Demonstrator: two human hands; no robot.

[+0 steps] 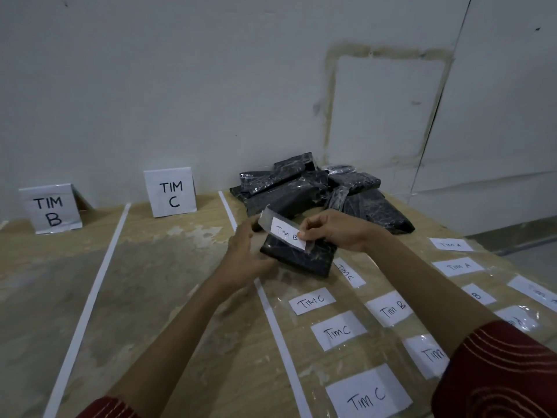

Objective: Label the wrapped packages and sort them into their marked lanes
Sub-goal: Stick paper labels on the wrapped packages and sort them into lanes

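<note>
Nearest, at 5 o'clock from the work, loose paper labels (338,330) reading Tim C, Tim B and Tim A lie taped on the table (168,312). At centre the labelling step is in hand. The left hand (245,256) curls round the left edge of a tilted black wrapped package (304,259), just beside the white lane line (269,315). The right hand (334,233) pinches a Tim B label (287,233) on clear tape over the package's top face, not yet pressed flat.

Next, I judge, the tape wants smoothing down, then a carry toward 10 o'clock to the TIM B sign (51,209). That way is open board, crossing the second line (94,297) and passing the TIM C sign (171,193). At 12 o'clock the pile of packages (316,191) sits against the wall, and the table's edge falls away at 3 o'clock.
</note>
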